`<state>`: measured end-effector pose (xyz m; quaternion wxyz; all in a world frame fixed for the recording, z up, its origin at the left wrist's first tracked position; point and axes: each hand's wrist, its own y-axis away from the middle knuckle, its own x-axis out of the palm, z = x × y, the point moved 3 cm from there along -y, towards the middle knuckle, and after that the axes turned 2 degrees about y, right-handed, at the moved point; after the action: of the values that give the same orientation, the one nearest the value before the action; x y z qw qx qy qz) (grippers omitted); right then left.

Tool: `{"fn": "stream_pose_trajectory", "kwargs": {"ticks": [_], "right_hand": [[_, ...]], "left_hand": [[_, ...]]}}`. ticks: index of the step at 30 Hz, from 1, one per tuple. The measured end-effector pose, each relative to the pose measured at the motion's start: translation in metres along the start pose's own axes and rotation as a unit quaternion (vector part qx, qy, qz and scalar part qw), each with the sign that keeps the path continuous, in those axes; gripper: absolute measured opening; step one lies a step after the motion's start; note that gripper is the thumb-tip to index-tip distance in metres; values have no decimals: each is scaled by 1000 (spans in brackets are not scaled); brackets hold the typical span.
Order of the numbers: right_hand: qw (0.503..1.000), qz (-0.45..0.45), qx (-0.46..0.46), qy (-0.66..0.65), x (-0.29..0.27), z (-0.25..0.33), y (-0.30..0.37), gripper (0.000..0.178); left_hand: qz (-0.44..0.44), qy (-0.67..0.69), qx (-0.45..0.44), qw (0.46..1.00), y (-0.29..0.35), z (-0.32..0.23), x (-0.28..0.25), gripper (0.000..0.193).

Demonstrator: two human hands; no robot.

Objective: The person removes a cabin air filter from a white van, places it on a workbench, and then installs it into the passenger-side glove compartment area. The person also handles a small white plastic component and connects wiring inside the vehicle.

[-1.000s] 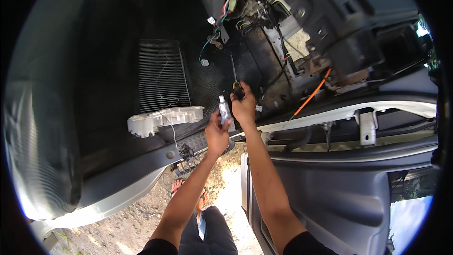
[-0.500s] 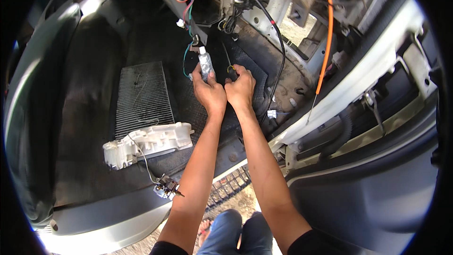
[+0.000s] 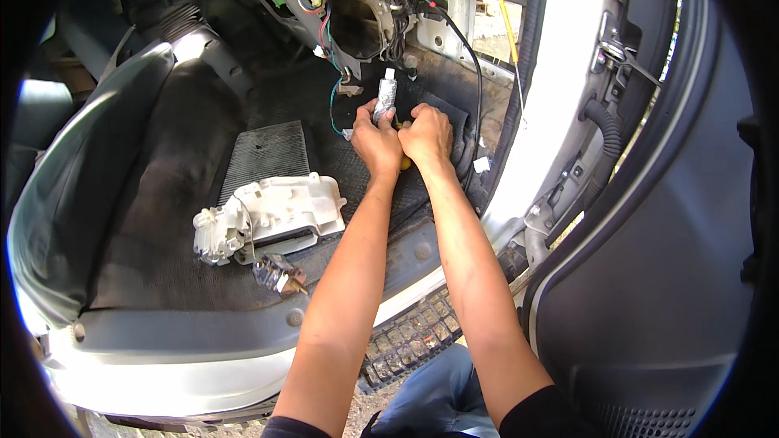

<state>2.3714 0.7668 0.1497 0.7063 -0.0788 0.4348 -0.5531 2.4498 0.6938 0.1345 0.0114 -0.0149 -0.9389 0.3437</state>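
Note:
My left hand (image 3: 377, 139) is closed around a crumpled silver squeeze tube (image 3: 387, 100), its white cap pointing up and away. Right beside it, my right hand (image 3: 428, 135) is closed, with the fingers curled over what looks like a screwdriver; its yellow handle end (image 3: 406, 164) pokes out below, between my wrists. The fingers hide most of that handle. Both hands are over the dark floor mat (image 3: 446, 109) of a vehicle's stripped front footwell. A teal wire (image 3: 333, 97) with a white connector hangs just left of my left hand.
A white plastic housing (image 3: 292, 203) lies on the seat to the left, with a pleated filter (image 3: 268, 150) behind it and a small mechanism (image 3: 278, 274) in front. Loose wiring (image 3: 398, 28) hangs ahead. An orange-yellow cable (image 3: 505, 8) hangs by the white door pillar (image 3: 560, 57); the open door (image 3: 657, 276) is right.
The view has swung, so the seat items sit higher and the door takes up more room. Both hands keep their holds; the yellow handle end now shows below the right hand.

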Motion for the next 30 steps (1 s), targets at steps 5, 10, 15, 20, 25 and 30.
{"fn": "stream_pose_trajectory", "kwargs": {"ticks": [5, 10, 15, 20, 25, 30], "right_hand": [[986, -51, 67, -144, -2, -1, -6, 30], [961, -59, 69, -260, 1, 0, -14, 42], [959, -82, 76, -261, 2, -1, -16, 43], [961, -108, 87, -239, -5, -5, -17, 47], [972, -76, 129, -183, -17, 3, -22, 44], [984, 104, 66, -127, -8, 24, -34, 41]], "left_hand": [[67, 3, -3, 998, -2, 0, -7, 23], [89, -88, 58, 990, 0, 8, -9, 23], [114, -116, 53, 985, 3, 13, -9, 27], [141, -81, 116, 980, 6, 8, -10, 27], [165, -92, 108, 976, 8, 2, -8, 25], [119, -162, 31, 979, 0, -3, -9, 53]]}}
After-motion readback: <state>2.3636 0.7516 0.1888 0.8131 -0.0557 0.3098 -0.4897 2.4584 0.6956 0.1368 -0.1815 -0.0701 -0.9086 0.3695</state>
